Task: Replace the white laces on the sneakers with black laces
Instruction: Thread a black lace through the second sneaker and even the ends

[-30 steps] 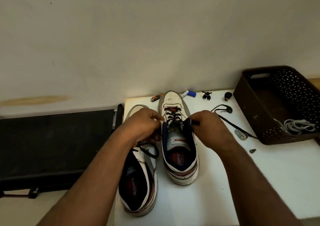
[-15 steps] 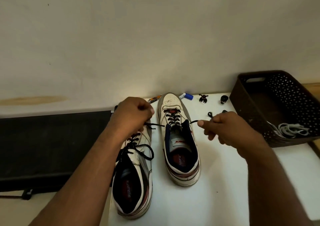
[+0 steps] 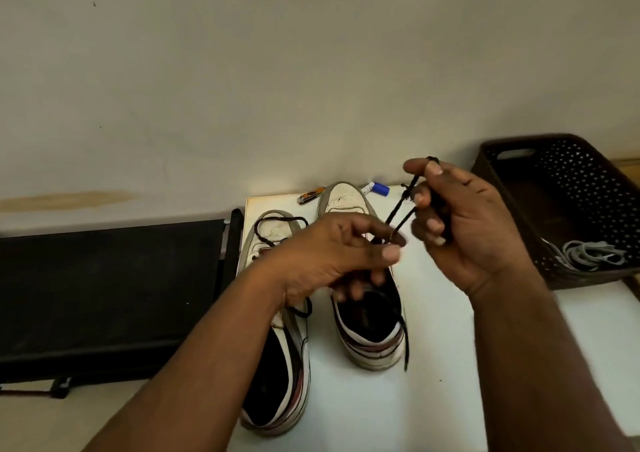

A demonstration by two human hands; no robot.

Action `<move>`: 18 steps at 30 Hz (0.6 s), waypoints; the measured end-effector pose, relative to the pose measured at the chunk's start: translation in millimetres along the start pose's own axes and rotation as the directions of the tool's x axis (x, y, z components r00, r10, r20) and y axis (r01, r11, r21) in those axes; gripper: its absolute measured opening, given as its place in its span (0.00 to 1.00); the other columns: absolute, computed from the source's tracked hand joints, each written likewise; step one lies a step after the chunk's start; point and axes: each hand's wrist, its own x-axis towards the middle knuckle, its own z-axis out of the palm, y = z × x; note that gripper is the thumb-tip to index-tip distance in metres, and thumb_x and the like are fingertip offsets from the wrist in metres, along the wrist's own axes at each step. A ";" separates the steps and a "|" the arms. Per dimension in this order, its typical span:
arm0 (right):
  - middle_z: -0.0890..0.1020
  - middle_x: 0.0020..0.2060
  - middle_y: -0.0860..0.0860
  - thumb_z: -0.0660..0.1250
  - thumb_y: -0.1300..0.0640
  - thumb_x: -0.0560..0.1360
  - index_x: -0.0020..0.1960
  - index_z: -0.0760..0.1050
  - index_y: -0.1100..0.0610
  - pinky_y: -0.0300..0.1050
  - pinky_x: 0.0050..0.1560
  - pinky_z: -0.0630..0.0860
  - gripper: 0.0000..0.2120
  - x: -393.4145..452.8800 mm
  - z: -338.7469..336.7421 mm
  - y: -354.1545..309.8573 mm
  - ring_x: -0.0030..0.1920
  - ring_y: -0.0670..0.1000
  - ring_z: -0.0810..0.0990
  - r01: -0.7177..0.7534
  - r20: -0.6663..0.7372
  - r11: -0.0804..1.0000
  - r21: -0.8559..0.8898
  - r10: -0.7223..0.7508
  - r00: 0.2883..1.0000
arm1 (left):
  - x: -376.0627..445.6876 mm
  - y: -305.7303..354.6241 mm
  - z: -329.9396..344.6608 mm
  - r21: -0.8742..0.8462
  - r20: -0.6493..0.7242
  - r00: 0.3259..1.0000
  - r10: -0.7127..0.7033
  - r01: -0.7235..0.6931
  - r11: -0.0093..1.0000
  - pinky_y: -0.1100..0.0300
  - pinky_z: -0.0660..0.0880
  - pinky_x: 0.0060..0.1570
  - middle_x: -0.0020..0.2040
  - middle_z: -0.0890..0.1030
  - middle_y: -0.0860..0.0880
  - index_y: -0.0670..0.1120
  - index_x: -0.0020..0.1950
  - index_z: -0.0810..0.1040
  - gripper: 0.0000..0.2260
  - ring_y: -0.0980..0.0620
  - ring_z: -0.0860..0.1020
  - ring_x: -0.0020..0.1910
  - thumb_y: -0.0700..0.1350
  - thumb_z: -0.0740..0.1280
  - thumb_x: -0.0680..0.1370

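Head view: your right hand [image 3: 478, 223] pinches the black lace [image 3: 401, 209] looped over its fingers [image 3: 420, 167], raised above the right sneaker [image 3: 363, 334]. Your left hand [image 3: 332, 257] pinches the same lace lower down. Left sneaker [image 3: 277, 382] sits beside on the surface [image 3: 433, 399].

The scene is dim and warm-toned, with a muddy yellowish cast over the wall [image 3: 311, 70]. The brightest spot is a soft glow on the wall just above the far edge of the desk [image 3: 450, 399], and the desk's white top reflects pale light at lower right. The black panel [image 3: 110, 295] at left sinks into near-featureless shadow. Shoe interiors are lost in darkness. Both hands [image 3: 332, 254] look slightly soft. Wide-angle distortion stretches the forearms toward the bottom corners, and fine detail is smeared throughout.
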 end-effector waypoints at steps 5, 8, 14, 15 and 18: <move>0.79 0.29 0.51 0.64 0.54 0.79 0.46 0.80 0.60 0.39 0.26 0.70 0.11 14.6 -33.3 6.7 0.25 0.48 0.73 -0.085 -0.363 0.866 -0.492 -0.115 0.925 | -7.4 -3.9 -39.3 0.068 -0.370 0.929 -0.006 0.033 0.997 0.67 0.60 0.22 0.29 0.78 0.48 0.45 0.41 0.83 0.04 0.56 0.66 0.23 0.45 0.74 0.71; 0.81 0.36 0.54 0.65 0.40 0.75 0.42 0.78 0.58 0.47 0.38 0.75 0.20 11.6 -35.1 10.3 0.37 0.56 0.79 -0.281 -0.386 0.390 -0.877 -0.223 0.895 | -5.6 -6.8 -40.3 0.034 -0.470 0.882 0.029 -0.014 0.999 0.67 0.61 0.22 0.28 0.77 0.48 0.43 0.40 0.83 0.06 0.55 0.67 0.25 0.45 0.75 0.70; 0.81 0.49 0.46 0.73 0.62 0.72 0.61 0.76 0.48 0.45 0.38 0.80 0.20 2.4 5.0 20.0 0.35 0.50 0.82 -0.008 0.128 0.795 -0.606 0.108 0.986 | 2.2 -5.2 -25.6 0.062 -0.452 0.889 0.076 -0.054 0.997 0.68 0.61 0.23 0.27 0.77 0.48 0.40 0.44 0.83 0.08 0.59 0.68 0.21 0.44 0.75 0.71; 0.83 0.42 0.49 0.72 0.64 0.72 0.54 0.80 0.51 0.43 0.37 0.79 0.13 3.4 5.6 22.6 0.34 0.48 0.81 0.028 0.136 0.772 -0.635 0.076 0.988 | 1.5 -5.5 -26.7 0.069 -0.446 0.892 0.077 -0.051 0.996 0.68 0.62 0.24 0.27 0.77 0.48 0.40 0.45 0.84 0.08 0.59 0.69 0.21 0.44 0.75 0.71; 0.82 0.31 0.46 0.71 0.63 0.73 0.40 0.82 0.50 0.47 0.42 0.81 0.08 11.3 -3.3 23.6 0.32 0.45 0.79 0.099 -0.014 0.658 -0.746 -0.164 0.986 | -2.8 -7.7 -33.6 0.110 -0.446 0.892 0.078 -0.032 0.993 0.67 0.64 0.23 0.29 0.79 0.49 0.42 0.45 0.84 0.05 0.58 0.68 0.23 0.43 0.74 0.73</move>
